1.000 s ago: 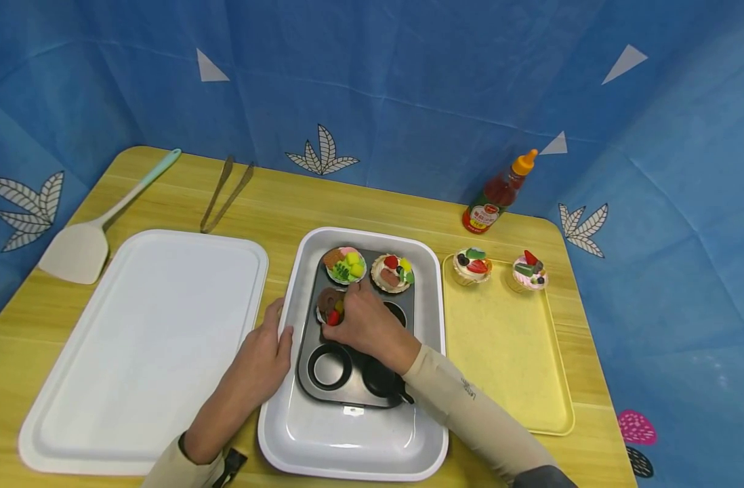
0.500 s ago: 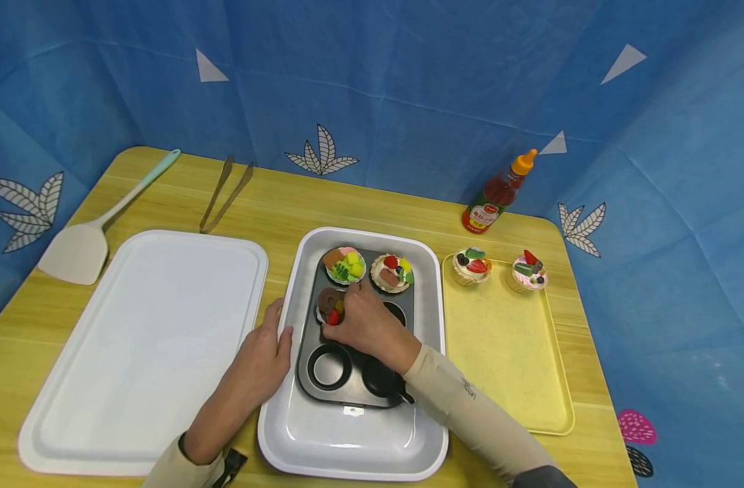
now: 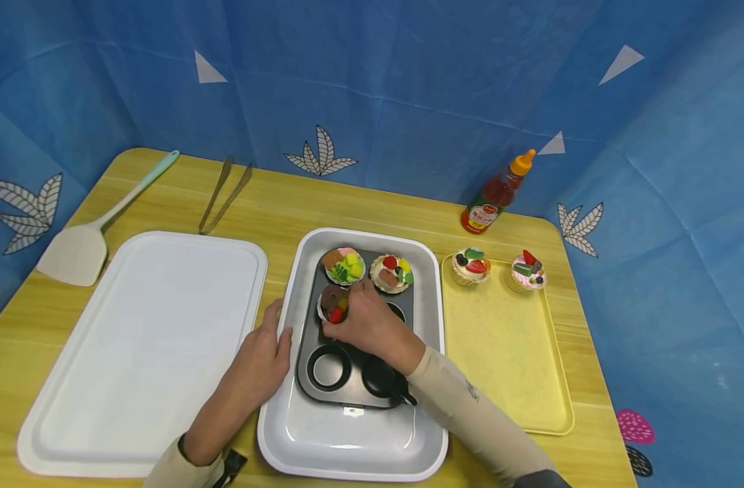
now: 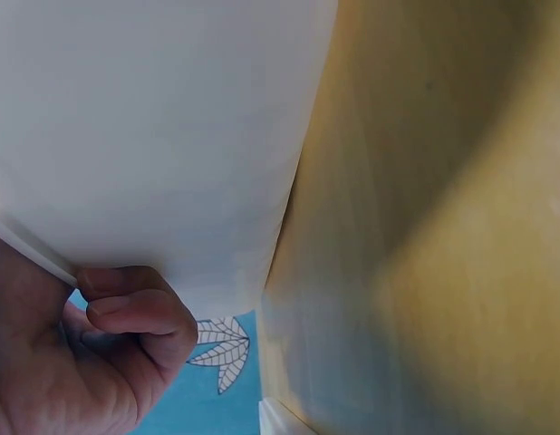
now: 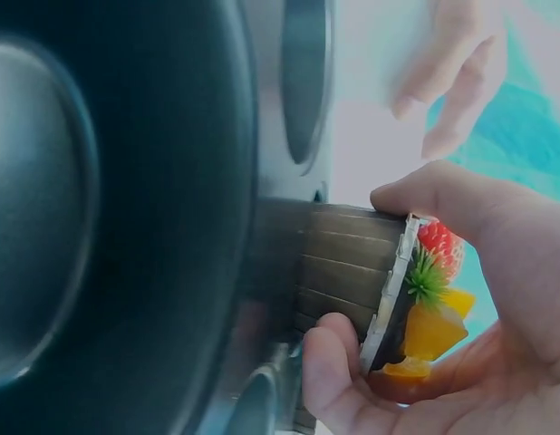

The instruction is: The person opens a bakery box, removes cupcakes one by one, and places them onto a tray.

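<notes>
My right hand pinches a chocolate cupcake at the left middle cup of a dark muffin tin. In the right wrist view, thumb and fingers are on either side of its brown ridged wrapper, much of which shows outside the tin; a strawberry and orange pieces top it. Two other cupcakes, one with green and yellow pieces and one with cream and fruit, sit in the far cups. My left hand grips the left rim of the deep white tray holding the tin; its curled fingers show in the left wrist view.
A flat white tray lies left, with a spatula and tongs beyond it. On the right, a yellow tray bears two cupcakes at its far edge. A sauce bottle stands behind it.
The chocolate cupcake has shifted and tilted slightly in my right hand, rising a little from its cup. My left hand has stayed on the tray rim.
</notes>
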Demonstrator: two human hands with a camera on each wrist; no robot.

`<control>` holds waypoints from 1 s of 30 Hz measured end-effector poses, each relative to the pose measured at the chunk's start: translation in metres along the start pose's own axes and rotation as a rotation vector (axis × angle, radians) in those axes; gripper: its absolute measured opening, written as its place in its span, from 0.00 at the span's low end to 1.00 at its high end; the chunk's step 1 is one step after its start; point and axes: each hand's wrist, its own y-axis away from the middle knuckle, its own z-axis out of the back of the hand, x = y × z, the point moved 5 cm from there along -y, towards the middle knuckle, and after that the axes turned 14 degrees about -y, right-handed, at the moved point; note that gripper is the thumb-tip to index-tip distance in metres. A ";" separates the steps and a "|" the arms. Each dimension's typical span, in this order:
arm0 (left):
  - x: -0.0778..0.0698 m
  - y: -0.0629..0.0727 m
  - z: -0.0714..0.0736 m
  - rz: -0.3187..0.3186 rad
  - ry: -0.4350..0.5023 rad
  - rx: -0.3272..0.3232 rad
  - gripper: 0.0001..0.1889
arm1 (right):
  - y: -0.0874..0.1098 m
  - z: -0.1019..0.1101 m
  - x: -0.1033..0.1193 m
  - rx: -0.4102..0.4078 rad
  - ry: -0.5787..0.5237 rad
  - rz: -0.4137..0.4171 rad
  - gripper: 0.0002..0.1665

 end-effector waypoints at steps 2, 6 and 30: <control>0.000 0.000 0.000 -0.003 0.001 -0.004 0.25 | 0.002 0.002 0.001 -0.016 0.003 0.001 0.43; 0.000 0.001 0.000 -0.010 0.003 -0.010 0.25 | 0.007 0.006 0.005 -0.032 0.000 0.011 0.43; -0.001 0.001 0.001 -0.011 0.007 0.001 0.26 | 0.048 0.095 -0.015 -0.184 -0.090 -0.124 0.43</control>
